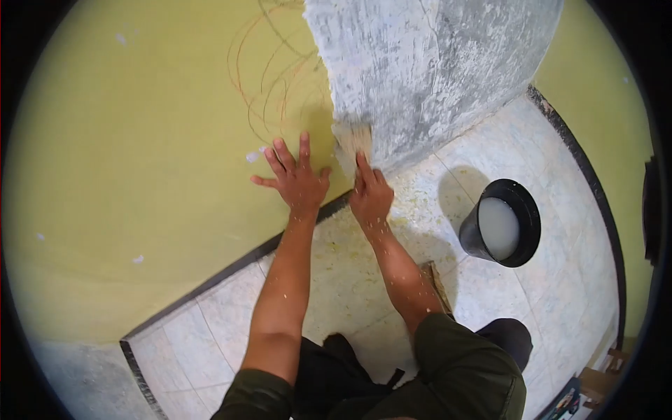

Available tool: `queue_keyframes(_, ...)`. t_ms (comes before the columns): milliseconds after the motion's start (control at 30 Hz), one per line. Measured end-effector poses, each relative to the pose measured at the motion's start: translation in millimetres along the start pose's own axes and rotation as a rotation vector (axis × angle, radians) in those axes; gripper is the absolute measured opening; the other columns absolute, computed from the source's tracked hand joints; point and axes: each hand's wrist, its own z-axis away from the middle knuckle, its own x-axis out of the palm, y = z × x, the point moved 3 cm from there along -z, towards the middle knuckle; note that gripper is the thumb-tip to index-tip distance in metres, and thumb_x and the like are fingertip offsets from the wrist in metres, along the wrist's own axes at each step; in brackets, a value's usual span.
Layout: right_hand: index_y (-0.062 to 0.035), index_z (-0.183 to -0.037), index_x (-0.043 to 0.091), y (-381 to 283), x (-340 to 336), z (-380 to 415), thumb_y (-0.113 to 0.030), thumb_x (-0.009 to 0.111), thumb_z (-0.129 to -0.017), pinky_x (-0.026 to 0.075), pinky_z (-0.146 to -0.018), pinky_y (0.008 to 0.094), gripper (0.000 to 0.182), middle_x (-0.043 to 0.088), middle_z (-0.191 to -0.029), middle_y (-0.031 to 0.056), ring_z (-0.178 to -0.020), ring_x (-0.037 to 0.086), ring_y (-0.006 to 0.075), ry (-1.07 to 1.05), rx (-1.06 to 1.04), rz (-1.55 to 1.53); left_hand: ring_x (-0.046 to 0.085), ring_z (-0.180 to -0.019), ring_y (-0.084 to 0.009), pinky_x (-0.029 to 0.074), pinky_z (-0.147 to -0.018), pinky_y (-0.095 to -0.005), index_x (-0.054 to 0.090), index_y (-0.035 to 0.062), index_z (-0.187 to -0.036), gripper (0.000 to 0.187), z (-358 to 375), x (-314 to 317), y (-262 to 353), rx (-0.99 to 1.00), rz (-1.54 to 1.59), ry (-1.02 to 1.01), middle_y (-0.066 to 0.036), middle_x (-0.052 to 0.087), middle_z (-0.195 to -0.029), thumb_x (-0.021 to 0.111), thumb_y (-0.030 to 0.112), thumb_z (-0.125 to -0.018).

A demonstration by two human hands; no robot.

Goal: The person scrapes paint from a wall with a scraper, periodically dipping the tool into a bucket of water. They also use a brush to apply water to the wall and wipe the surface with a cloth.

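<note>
My right hand [372, 194] grips a flat scraper [355, 138], its index finger stretched along the tool. The scraper's broad, blurred, tan-grey end lies against the wall where the yellow-green paint [175, 140] meets the bared grey-white patch [392, 70]. Just to the left, my left hand [299, 178] is spread flat on the painted wall with its fingers apart. Orange and dark scribbled loops [269, 77] run over the paint above it. Small pale flakes cling to both forearms.
A black bucket [472, 234] of cloudy whitish liquid stands on the tiled floor [490, 287] at right. Yellowish flakes [406, 210] litter the tiles below the patch. A dark skirting strip [231, 270] edges the wall. Boxes [595, 385] sit at the lower right.
</note>
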Motion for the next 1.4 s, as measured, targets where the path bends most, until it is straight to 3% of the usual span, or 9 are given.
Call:
queue_keyframes(200,-0.0180,-0.135,0.063,5.0,-3.8,-2.2,-0.003,0.062,-0.088,0.046,-0.049,0.0394,0.049,0.057,-0.073,0.0099,-0.057,0.058,0.0300,0.024,-0.150,-0.023,-0.002,-0.153,-0.0425,-0.015,-0.101,-0.0806,0.022,0.0361,-0.159,0.110,2.6,-5.9,0.4,-0.007,0.010,-0.061,-0.017,0.000,-0.167,0.082,0.051,-0.068)
queue_keyframes(333,-0.0187,-0.136,0.063,13.1,-3.2,12.2,-0.004,0.062,-0.088,0.046,-0.050,0.0400,0.050,0.056,-0.070,0.0111,-0.057,0.058,0.0288,-0.108,-0.081,0.091,0.005,-0.153,-0.0381,-0.011,-0.102,-0.0814,0.023,0.0411,-0.157,0.105,5.8,-6.7,0.6,-0.054,0.065,-0.212,-0.011,0.005,-0.168,0.082,0.044,-0.071)
queue_keyframes(633,-0.0161,-0.134,0.065,6.7,-1.4,12.6,-0.002,0.062,-0.088,0.046,-0.052,0.0413,0.048,0.058,-0.069,0.0140,-0.056,0.056,0.0315,-0.039,-0.084,0.032,0.014,-0.153,-0.0321,0.000,-0.103,-0.0838,0.028,0.0446,-0.154,0.098,3.2,-10.2,3.2,-0.071,0.081,-0.256,-0.005,0.013,-0.167,0.081,0.040,-0.072)
queue_keyframes(867,-0.0151,-0.132,0.066,-28.7,-7.1,-26.4,-0.006,0.062,-0.092,0.045,-0.052,0.0402,0.042,0.059,-0.069,0.0151,-0.056,0.055,0.0321,0.044,-0.151,-0.063,0.014,-0.152,-0.0310,0.000,-0.102,-0.0843,0.028,0.0462,-0.154,0.097,9.0,-12.0,5.8,-0.057,0.098,-0.219,-0.003,0.016,-0.166,0.081,0.036,-0.073)
queue_keyframes(1067,-0.0110,-0.132,0.066,-4.9,-3.8,-5.4,-0.006,0.061,-0.093,0.046,-0.054,0.0406,0.039,0.062,-0.074,0.0165,-0.061,0.058,0.0327,-0.094,-0.050,-0.010,0.012,-0.153,-0.0320,-0.002,-0.102,-0.0837,0.027,0.0449,-0.155,0.096,2.6,-5.0,1.3,-0.092,0.090,-0.315,-0.005,0.014,-0.167,0.080,0.036,-0.076)
queue_keyframes(1133,-0.0113,-0.131,0.066,-36.9,-11.6,-37.6,-0.007,0.061,-0.093,0.047,-0.056,0.0408,0.039,0.062,-0.075,0.0177,-0.063,0.059,0.0341,0.022,-0.147,-0.035,0.011,-0.153,-0.0316,-0.002,-0.102,-0.0838,0.024,0.0455,-0.155,0.096,6.0,-6.5,5.1,-0.051,0.085,-0.169,-0.004,0.013,-0.167,0.079,0.036,-0.077)
queue_keyframes(1200,-0.0116,-0.131,0.066,-48.2,-16.3,-52.4,-0.008,0.061,-0.094,0.047,-0.058,0.0413,0.038,0.062,-0.076,0.0179,-0.064,0.059,0.0353,0.053,-0.157,-0.102,0.011,-0.153,-0.0313,-0.002,-0.103,-0.0837,0.025,0.0453,-0.156,0.097,8.7,-8.0,5.1,-0.051,0.091,-0.217,-0.004,0.013,-0.167,0.079,0.035,-0.076)
queue_keyframes(1267,-0.0085,-0.130,0.066,-45.0,-21.4,-52.1,-0.008,0.059,-0.097,0.051,-0.066,0.0342,0.034,0.070,-0.086,0.0215,-0.071,0.068,0.0262,-0.027,-0.063,-0.050,0.010,-0.153,-0.0310,-0.002,-0.103,-0.0836,0.025,0.0452,-0.156,0.098,1.9,-10.6,5.5,-0.054,0.091,-0.228,-0.004,0.012,-0.167,0.080,0.035,-0.075)
queue_keyframes(1400,-0.0077,-0.130,0.066,-33.1,-22.1,-19.6,-0.008,0.058,-0.097,0.052,-0.072,0.0313,0.034,0.072,-0.091,0.0211,-0.076,0.070,0.0231,-0.144,0.096,-0.037,0.010,-0.153,-0.0308,-0.001,-0.103,-0.0834,0.025,0.0437,-0.156,0.098,3.3,-7.6,4.5,-0.045,0.057,-0.166,-0.004,0.013,-0.167,0.080,0.034,-0.075)
